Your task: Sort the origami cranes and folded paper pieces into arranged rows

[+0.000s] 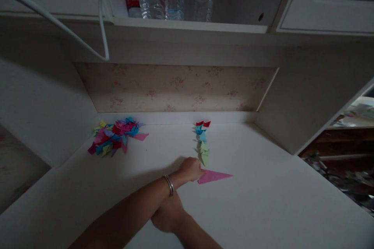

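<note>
My left hand (191, 169), with a silver bracelet (168, 185) on the wrist, reaches out over the white tabletop. Its fingers are closed at the wide end of a pink folded paper triangle (214, 176), whose narrow tip points right. My right hand (169, 214) lies beneath the left wrist, and its fingers are mostly hidden by the left forearm. Just beyond the left hand, a row of small folded papers runs away from me: a pale green piece (204, 153) nearest, then blue pieces (201, 130), and a red piece (203, 123) at the back.
A heap of colourful folded papers (115, 136) lies at the back left of the white table (263, 202). Overhead, a shelf (187, 24) holds plastic bottles (204, 0). A white cable (73, 35) hangs at upper left. Side panels (309, 97) enclose the tabletop.
</note>
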A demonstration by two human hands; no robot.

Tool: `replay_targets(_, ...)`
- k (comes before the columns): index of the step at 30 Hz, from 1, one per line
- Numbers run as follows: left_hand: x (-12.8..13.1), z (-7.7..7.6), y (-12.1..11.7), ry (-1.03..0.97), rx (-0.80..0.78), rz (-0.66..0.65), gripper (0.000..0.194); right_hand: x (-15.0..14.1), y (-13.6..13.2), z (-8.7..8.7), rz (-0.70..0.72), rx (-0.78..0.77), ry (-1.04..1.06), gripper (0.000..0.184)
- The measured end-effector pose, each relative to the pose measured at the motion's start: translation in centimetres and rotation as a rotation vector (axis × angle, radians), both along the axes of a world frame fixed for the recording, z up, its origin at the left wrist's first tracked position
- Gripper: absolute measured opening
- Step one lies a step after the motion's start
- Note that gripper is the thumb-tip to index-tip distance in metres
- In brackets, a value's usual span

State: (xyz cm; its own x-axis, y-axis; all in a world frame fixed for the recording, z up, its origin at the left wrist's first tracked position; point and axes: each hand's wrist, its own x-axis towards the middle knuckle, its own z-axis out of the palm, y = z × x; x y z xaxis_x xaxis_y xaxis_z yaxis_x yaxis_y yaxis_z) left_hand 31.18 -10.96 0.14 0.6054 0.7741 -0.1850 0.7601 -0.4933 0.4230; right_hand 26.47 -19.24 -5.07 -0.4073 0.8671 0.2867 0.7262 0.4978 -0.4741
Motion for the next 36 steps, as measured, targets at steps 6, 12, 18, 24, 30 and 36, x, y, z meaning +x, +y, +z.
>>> replay_targets(6,0.0,-0.3,0.3,-0.011,-0.046,-0.013,0.027,-0.1,0.1,0.1,-0.019,-0.012,-0.008,0.024)
replay_targets(12,0.0,-0.4,0.5,-0.019,-0.086,-0.009,0.022,0.0,0.0,0.3,-0.003,-0.008,-0.007,0.023)
replay_targets(18,-0.3,0.0,0.7,-0.044,-0.158,-0.022,0.025,0.0,-0.1,0.6,-0.042,-0.001,0.001,0.021)
replay_targets(24,-4.3,1.5,1.2,-0.185,-0.218,0.005,0.033,0.1,-0.3,1.7,-0.037,0.005,-0.066,0.016)
replay_targets(30,-13.1,2.0,1.9,-0.505,-0.259,0.277,0.038,0.2,-0.5,2.5,0.005,-0.004,-0.004,0.014)
replay_targets(36,-22.2,-1.6,0.7,-0.749,-0.364,0.538,0.034,-0.3,-0.6,2.4,-0.022,-0.073,0.022,0.017)
